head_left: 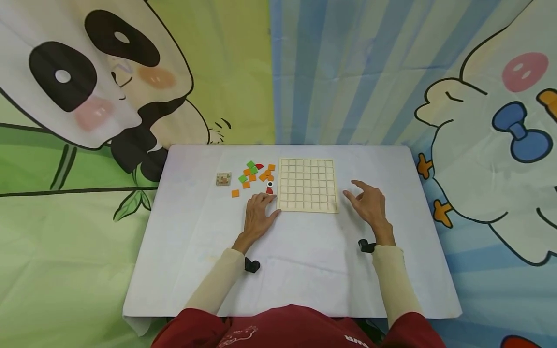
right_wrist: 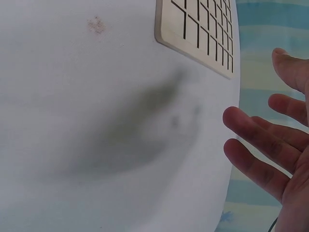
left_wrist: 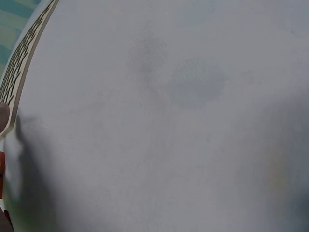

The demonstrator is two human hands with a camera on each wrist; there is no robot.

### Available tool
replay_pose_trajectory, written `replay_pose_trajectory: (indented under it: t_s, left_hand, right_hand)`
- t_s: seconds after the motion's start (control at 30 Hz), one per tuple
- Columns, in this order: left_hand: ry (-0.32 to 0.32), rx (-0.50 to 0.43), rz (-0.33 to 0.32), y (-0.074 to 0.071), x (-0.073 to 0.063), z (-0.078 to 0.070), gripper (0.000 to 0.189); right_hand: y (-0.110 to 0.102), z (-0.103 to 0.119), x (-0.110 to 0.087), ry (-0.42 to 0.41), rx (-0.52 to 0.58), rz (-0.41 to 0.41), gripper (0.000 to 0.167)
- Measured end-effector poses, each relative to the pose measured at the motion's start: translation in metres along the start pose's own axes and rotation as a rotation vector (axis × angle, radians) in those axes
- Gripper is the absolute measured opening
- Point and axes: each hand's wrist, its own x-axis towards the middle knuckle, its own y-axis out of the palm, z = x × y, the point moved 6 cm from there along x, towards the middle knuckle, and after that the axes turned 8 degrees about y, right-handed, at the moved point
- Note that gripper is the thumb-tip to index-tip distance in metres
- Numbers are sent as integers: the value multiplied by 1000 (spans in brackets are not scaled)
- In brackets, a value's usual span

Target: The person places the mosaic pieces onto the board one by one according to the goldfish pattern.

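A pale wooden grid board point(head_left: 307, 210) lies flat on the white table. At its lower left corner is my left hand point(head_left: 257, 215), its thumb at the board's edge and its fingers spread loosely beside the small pieces. In the left wrist view a thumb tip point(left_wrist: 4, 116) overlaps the edge of the board point(left_wrist: 21, 72). My right hand point(head_left: 370, 203) hovers to the right of the board, fingers parted and holding nothing. The right wrist view shows those fingers point(right_wrist: 263, 140) apart from the board point(right_wrist: 166, 29).
Orange square pieces point(head_left: 235, 193), green ones point(head_left: 242, 179) and a red piece point(head_left: 259, 166) lie scattered left of the board. Among them is a round black-and-white piece point(head_left: 270, 184). Farther left sits a small patterned square object point(head_left: 224, 179). A printed curtain point(head_left: 313, 72) hangs behind the table.
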Motion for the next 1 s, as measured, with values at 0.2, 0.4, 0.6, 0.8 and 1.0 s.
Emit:
replay_pose_trajectory:
  t_s: [0.2, 0.4, 0.6, 0.8, 1.0]
  left_hand:
    - [9, -6, 32, 2, 6, 4, 68]
    - [52, 65, 162, -5, 32, 20, 81]
    - [137, 119, 294, -4, 50, 31, 95]
    - [112, 93, 250, -11, 64, 41, 95]
    - [47, 38, 105, -11, 50, 34, 88]
  right_hand:
    - [0, 6, 4, -22, 2, 14, 55]
    - [2, 10, 5, -25, 15, 28, 55]
    - [4, 7, 7, -22, 7, 33, 54]
    - [11, 11, 6, -23, 16, 49, 51]
    - [27, 34, 15, -85, 35, 66, 44]
